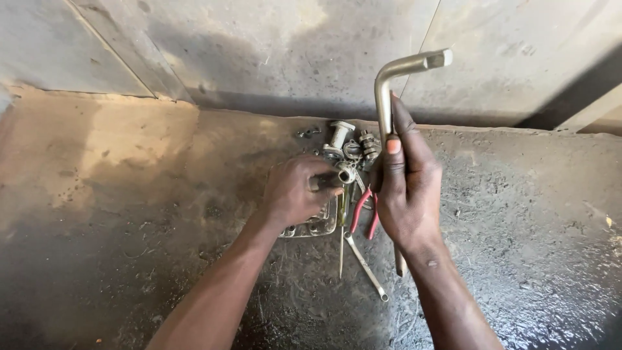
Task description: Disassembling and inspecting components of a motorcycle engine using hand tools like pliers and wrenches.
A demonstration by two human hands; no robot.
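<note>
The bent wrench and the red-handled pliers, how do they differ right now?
The bent wrench is held upright in the right hand; the red-handled pliers lie flat on the floor, untouched. The wrench is bare pale metal, one L-shaped bar; the pliers have red grips and two spread handles. The wrench looks longer. Both are hand tools.

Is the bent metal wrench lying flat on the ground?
No, the right hand holds the bent wrench upright above the ground.

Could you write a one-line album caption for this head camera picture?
Right hand grips a bent metal socket wrench upright; left hand rests on small metal parts beside red-handled pliers.
</note>
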